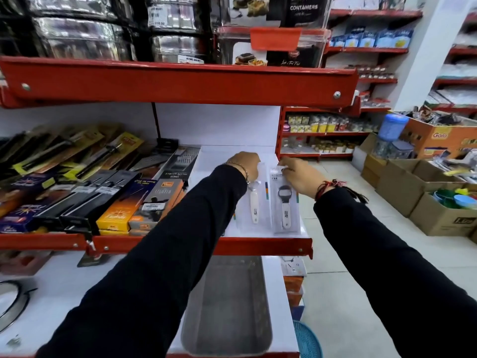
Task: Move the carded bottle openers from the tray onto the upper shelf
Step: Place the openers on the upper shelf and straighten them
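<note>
Two carded bottle openers lie side by side on the white upper shelf (258, 245), near its right end. The left carded bottle opener (254, 208) has a white handle, and my left hand (245, 166) covers the top of its card with fingers curled down on it. The right carded bottle opener (285, 202) shows a metal head and a white handle. My right hand (296, 177) pinches the top edge of that card. Below, on the lower shelf, the grey metal tray (232, 293) shows nothing inside; my left sleeve hides its left part.
Boxed lighters (157, 202) and graters (178, 161) fill the shelf left of the cards. A red shelf (180, 83) with containers overhangs above. Cardboard boxes (413, 187) stand on the floor at the right. A blue basket (307, 339) sits low beside the lower shelf.
</note>
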